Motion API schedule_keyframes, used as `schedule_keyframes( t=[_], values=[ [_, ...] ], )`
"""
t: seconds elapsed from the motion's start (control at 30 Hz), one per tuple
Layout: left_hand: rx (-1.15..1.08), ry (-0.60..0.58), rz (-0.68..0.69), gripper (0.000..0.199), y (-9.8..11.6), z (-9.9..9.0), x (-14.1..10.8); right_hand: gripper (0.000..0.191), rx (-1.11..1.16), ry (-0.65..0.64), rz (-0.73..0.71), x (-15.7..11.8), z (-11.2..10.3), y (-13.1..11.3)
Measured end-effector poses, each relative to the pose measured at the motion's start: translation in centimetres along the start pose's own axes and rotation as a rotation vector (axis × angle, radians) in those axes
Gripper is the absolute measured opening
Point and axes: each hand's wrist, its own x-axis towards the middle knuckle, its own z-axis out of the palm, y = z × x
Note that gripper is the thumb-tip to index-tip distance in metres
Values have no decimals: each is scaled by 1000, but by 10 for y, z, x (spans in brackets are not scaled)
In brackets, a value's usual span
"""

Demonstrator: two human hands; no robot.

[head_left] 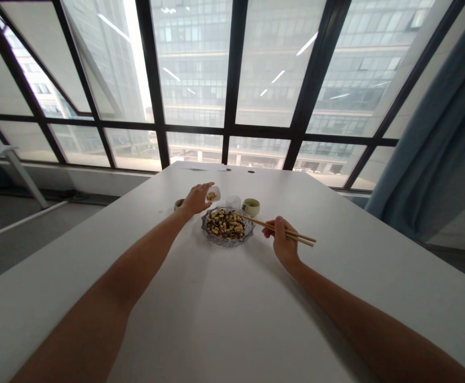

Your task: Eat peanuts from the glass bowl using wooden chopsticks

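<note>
Clear glass forms the one bowl [250,231] of nuts and dark seeds [225,223], midway between the desk's [216,319] side edges and nearer its far edge. The left hand [198,199], thumb and fingers parted to a cup's width, grips one of two small clear cups [213,194], nuts inside, just beyond the bowl's left side; the right hand [282,239] is closed around two chopsticks [256,220], tips over the bowl, with two pots [251,207] beyond, one partly hidden.

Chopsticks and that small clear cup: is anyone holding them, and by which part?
Yes, both. The right hand grips the chopsticks around their middle; the left hand holds the small clear cup by its side.
</note>
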Motion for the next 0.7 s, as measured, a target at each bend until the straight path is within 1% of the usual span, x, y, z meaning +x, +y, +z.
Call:
schedule_keyframes(
  t=[0.07, 0.1, 0.17, 0.3, 0.37, 0.4, 0.47, 0.53, 0.57, 0.63, 0.7],
  values=[
    [2, 9, 16, 75, -1, 1, -1, 55, -1, -23, -2, -2, 1, 1],
    [9, 6, -7, 76, -1, 1, -1, 54, 8, -27, 4, -2, 1, 1],
    [19, -26, -121, 79, -2, 2, 0, 55, 37, -9, 30, -1, 2, 2],
    [-17, -163, -408, 86, -8, 2, 10, 56, 99, 61, 96, 5, 1, 3],
    [-52, -232, -496, 90, -10, -1, 18, 57, 116, 88, 120, 8, 0, 4],
    [-63, -250, -517, 91, -9, -2, 23, 58, 121, 98, 130, 10, 0, 4],
    [-63, -226, -484, 89, -4, -2, 33, 59, 124, 114, 141, 13, -1, 5],
    [-51, -163, -362, 82, 8, 2, 41, 60, 114, 127, 132, 15, -2, 6],
    [-51, -152, -291, 80, 15, 5, 45, 59, 104, 132, 118, 16, -2, 6],
    [-62, -193, -185, 79, 29, 14, 51, 59, 77, 143, 75, 18, -3, 6],
    [-74, -262, -147, 82, 41, 25, 56, 58, 51, 148, 24, 19, -4, 5]
  ],
)
